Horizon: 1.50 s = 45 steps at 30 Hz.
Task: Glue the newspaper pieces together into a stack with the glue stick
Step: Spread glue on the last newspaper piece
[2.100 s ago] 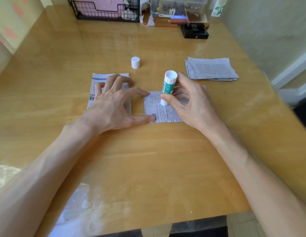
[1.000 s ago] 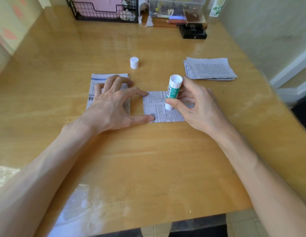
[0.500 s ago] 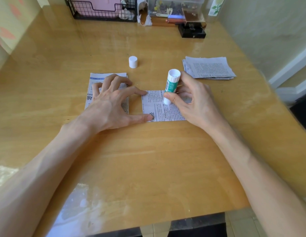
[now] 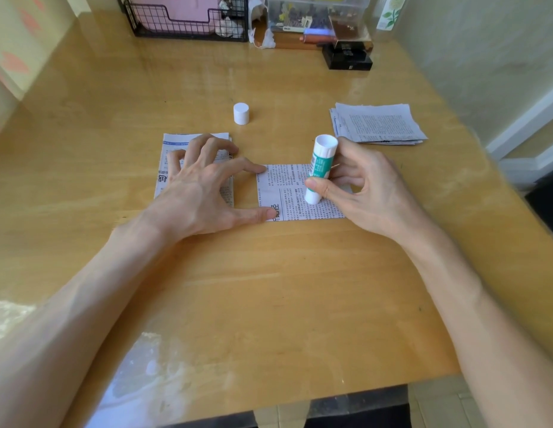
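A single newspaper piece [image 4: 295, 196] lies flat on the wooden table [image 4: 269, 288]. My right hand [image 4: 364, 188] grips a green and white glue stick [image 4: 320, 168], its lower end pressed on that piece. My left hand [image 4: 204, 186] is spread wide, with index fingertip and thumb tip pinning the piece's left edge. Its other fingers rest on a newspaper stack [image 4: 176, 143] to the left. Another pile of newspaper pieces [image 4: 377, 123] lies at the right. The white glue cap [image 4: 241, 113] stands upright behind the stack.
A black wire basket [image 4: 182, 20] with a pink folder, a clear storage box [image 4: 315, 13] and a small black box [image 4: 347, 57] line the table's far edge. A wall runs close along the right side.
The glue stick has shifted back and forth across the single piece, first right and tilted, then back to near upright. My left hand has held its place.
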Available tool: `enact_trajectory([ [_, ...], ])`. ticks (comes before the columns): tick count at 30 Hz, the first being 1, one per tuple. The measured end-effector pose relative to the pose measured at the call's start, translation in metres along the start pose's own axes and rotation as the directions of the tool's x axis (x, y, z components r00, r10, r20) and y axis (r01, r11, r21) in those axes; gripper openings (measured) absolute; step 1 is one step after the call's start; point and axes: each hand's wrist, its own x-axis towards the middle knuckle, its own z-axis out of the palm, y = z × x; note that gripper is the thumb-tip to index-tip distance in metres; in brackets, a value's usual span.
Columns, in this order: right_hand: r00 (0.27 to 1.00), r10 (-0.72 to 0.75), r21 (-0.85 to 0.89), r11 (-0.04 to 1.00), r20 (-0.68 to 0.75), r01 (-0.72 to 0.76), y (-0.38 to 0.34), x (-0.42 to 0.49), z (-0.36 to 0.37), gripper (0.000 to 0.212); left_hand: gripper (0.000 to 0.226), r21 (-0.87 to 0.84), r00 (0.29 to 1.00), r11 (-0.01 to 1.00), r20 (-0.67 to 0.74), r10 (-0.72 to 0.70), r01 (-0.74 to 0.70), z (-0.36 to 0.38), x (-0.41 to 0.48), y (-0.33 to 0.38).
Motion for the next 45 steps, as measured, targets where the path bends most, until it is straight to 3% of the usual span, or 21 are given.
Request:
enact_trajectory([
  [28, 0.991, -0.016, -0.053, 0.999, -0.133, 0.009, 0.008, 0.007, 0.008, 0.032, 0.087, 0.004, 1.000, 1.000, -0.003, 0.005, -0.005, 0.002, 0.001, -0.002],
  [37, 0.999, 0.007, 0.005, 1.000, 0.039, -0.007, 0.006, 0.007, -0.008, 0.019, 0.087, -0.003, 1.000, 1.000, -0.001, 0.000, 0.000, 0.002, 0.000, -0.001],
  [42, 0.990, 0.008, 0.005, 1.000, 0.138, -0.009, 0.007, 0.002, -0.012, 0.022, 0.087, -0.006, 1.000, 1.000, 0.004, -0.006, 0.006, 0.002, 0.000, -0.001],
  [45, 0.993, -0.035, 0.014, 0.999, 0.109, 0.033, 0.005, -0.002, -0.008, 0.020, 0.086, -0.001, 1.000, 1.000, 0.006, -0.005, 0.005, 0.001, 0.000, -0.001],
])
